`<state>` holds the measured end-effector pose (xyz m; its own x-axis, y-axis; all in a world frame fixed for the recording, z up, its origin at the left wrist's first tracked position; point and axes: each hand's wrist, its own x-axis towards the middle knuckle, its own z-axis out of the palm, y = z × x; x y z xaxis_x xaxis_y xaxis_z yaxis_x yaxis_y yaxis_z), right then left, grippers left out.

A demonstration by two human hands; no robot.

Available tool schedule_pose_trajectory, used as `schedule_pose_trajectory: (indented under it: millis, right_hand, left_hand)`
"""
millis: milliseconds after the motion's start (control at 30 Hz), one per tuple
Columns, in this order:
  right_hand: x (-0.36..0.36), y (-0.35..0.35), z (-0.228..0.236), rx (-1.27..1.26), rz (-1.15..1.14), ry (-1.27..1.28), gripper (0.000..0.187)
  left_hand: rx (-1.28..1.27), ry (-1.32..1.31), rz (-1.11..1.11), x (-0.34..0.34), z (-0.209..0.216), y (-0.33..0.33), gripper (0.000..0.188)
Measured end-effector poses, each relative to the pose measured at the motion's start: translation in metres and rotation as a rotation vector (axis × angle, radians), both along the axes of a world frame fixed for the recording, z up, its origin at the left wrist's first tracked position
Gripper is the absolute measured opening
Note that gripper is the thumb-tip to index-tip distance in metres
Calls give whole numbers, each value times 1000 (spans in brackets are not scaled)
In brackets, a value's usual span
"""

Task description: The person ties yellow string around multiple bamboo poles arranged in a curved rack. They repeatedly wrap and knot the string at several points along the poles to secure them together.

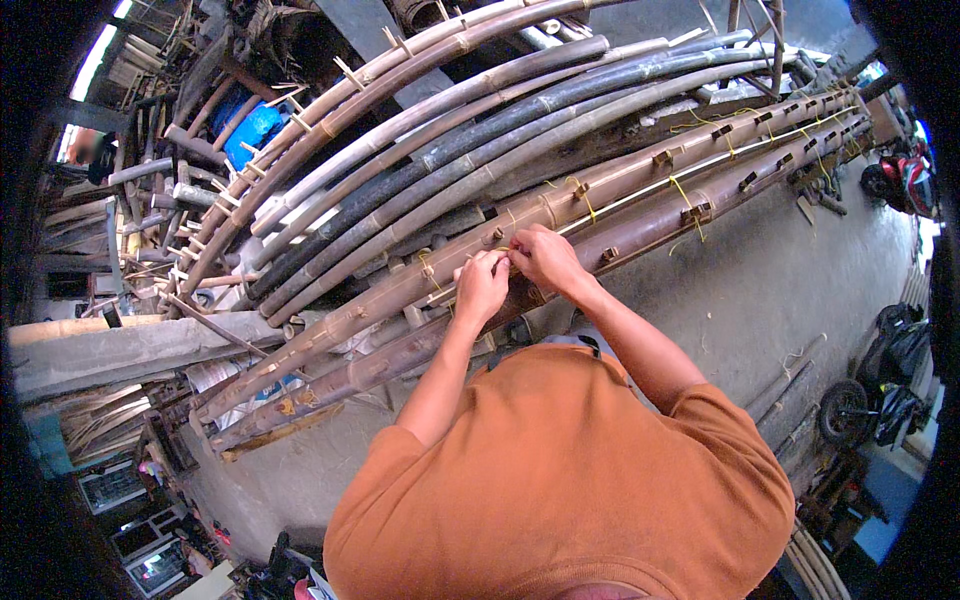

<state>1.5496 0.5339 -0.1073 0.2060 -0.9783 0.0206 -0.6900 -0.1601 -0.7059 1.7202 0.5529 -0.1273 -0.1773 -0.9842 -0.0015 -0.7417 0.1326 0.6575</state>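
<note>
Two long brown bamboo poles lie side by side in front of me, an upper pole (400,282) and a lower pole (640,230), with rectangular notches cut along them. A thin pale strip (640,197) runs between them. My left hand (482,284) and my right hand (545,260) meet over the gap, fingers pinched together on a bit of yellow cord, mostly hidden by the fingertips. Other yellow cord ties (684,196) loop around the strip and poles further right, their loose ends sticking out. Another tie (427,266) sits just left of my left hand.
Beyond the poles lies a stack of grey and dark bamboo (440,165). A curved bamboo piece with short pegs (345,75) stands at the far left. A concrete ledge (150,350) is at left. Motorbikes (850,410) stand at right on the concrete floor (780,280).
</note>
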Motion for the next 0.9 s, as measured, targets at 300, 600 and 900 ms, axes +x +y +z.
schedule_pose_trajectory:
  millis: [300,600,900]
  right_hand:
    - [-13,10,-14,-237,169,-37,11]
    - [-15,2,-1,-80,233,-13,12]
    - [-21,0,28,-91,62,-488,14]
  left_hand:
    - [207,658,182,4,17,11,16]
    - [793,1214,127,6,135,-4,15]
    - [318,647,49,25,63,-35,48]
